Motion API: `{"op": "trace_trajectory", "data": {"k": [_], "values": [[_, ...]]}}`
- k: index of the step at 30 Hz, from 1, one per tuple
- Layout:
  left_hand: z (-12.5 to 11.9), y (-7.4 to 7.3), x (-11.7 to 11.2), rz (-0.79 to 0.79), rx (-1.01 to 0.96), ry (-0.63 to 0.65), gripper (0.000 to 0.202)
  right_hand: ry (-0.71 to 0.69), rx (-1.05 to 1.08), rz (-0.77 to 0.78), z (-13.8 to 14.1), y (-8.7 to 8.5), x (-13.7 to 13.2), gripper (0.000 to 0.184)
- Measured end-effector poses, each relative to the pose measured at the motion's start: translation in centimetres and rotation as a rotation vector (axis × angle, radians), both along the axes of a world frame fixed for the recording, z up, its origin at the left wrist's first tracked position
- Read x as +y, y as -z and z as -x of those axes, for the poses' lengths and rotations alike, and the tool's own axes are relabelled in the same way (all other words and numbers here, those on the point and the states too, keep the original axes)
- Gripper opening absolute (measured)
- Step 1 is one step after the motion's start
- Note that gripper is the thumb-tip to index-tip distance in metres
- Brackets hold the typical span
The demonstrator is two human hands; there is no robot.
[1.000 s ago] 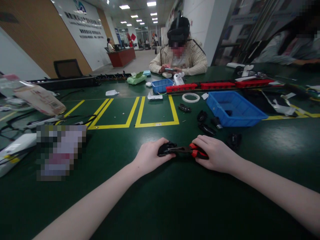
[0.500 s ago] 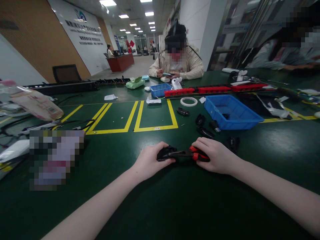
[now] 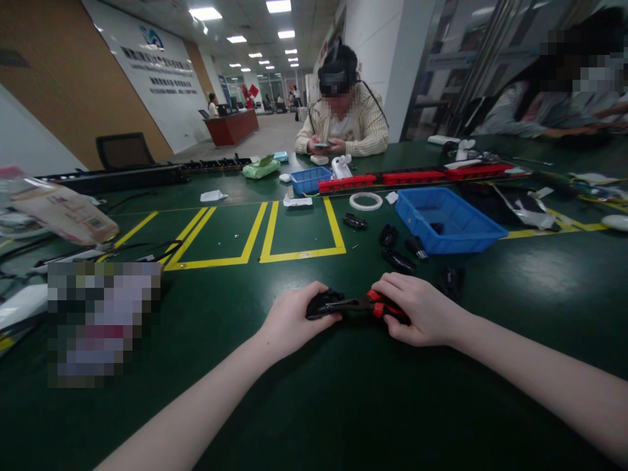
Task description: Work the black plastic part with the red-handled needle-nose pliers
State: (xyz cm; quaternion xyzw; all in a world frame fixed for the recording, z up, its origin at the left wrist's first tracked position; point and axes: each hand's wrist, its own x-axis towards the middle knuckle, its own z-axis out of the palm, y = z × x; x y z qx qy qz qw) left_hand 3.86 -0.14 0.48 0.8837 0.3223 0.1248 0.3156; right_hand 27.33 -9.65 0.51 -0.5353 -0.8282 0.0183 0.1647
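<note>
My left hand is closed around a small black plastic part, thumb and fingers on either side of it. In my right hand are long-nose pliers with red and black handles. Their jaws point left and touch the black part; my left fingers hide some of the contact. Both hands are just above the green table. Beyond my right hand lie several loose black parts, among them one near the knuckles and another further right.
A blue bin stands behind the loose parts, with a white tape ring to its left. Yellow tape outlines mark the table. A red strip lies across the back. Opposite sits a person with a phone.
The pliers' handles have spread slightly, and my right fingers have loosened a little around them. The left hand keeps its hold on the black part. The whole view has shifted slightly.
</note>
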Motion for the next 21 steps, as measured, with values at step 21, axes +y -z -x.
{"op": "trace_trajectory", "data": {"k": [21], "values": [[0.10,-0.26,-0.22,0.023,-0.052,0.010,0.027,0.143,-0.220,-0.036,0.68,-0.28,-0.42,0.036]]}}
